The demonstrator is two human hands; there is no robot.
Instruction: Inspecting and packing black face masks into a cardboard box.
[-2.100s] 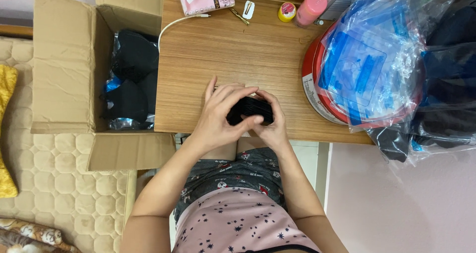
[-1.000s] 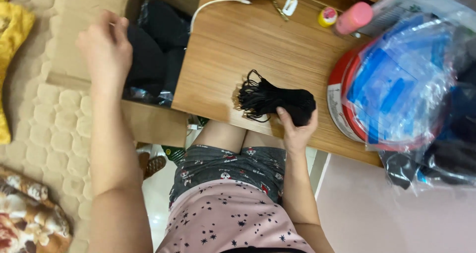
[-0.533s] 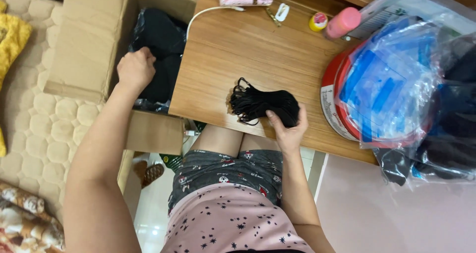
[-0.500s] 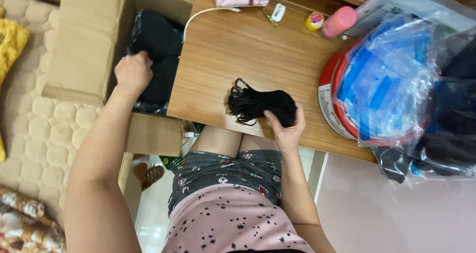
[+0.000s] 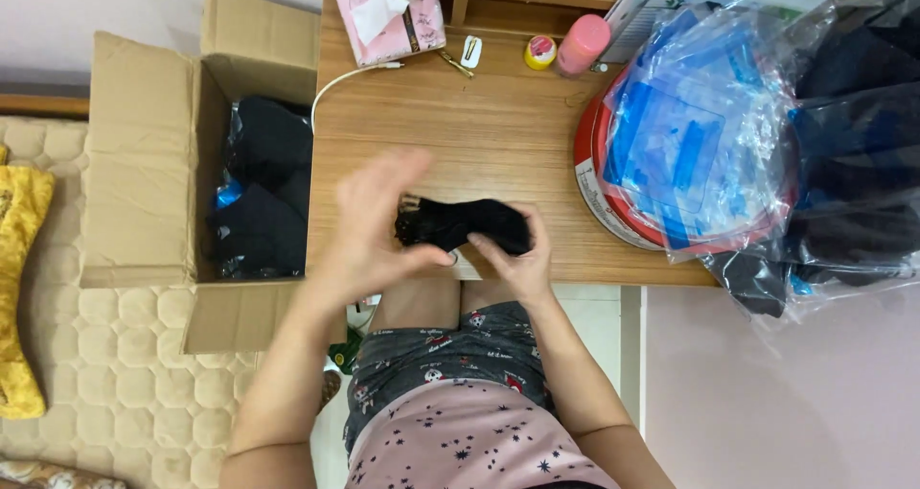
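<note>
A black bundle [image 5: 467, 225] of fabric with loose threads at one end is held just above the near edge of the wooden surface [image 5: 489, 125], over the person's lap. The right hand [image 5: 515, 257] is placed under the bundle's right end, wrist bent upward, its grip pinched on the fabric between thumb and fingers. The left hand [image 5: 369, 225] is seen blurred at the bundle's left end, palm turned toward it and fingers spread; whether the bundle is touched by it cannot be told.

Left of the bundle, beside the surface, an open cardboard box [image 5: 153, 163] with dark packed goods is set. Right of the bundle, clear plastic bags [image 5: 700, 134] are heaped over a red round tin [image 5: 592, 177]. Beyond the bundle, at the far edge, a pink tissue pack [image 5: 388, 19] and a pink bottle [image 5: 583, 43] are placed.
</note>
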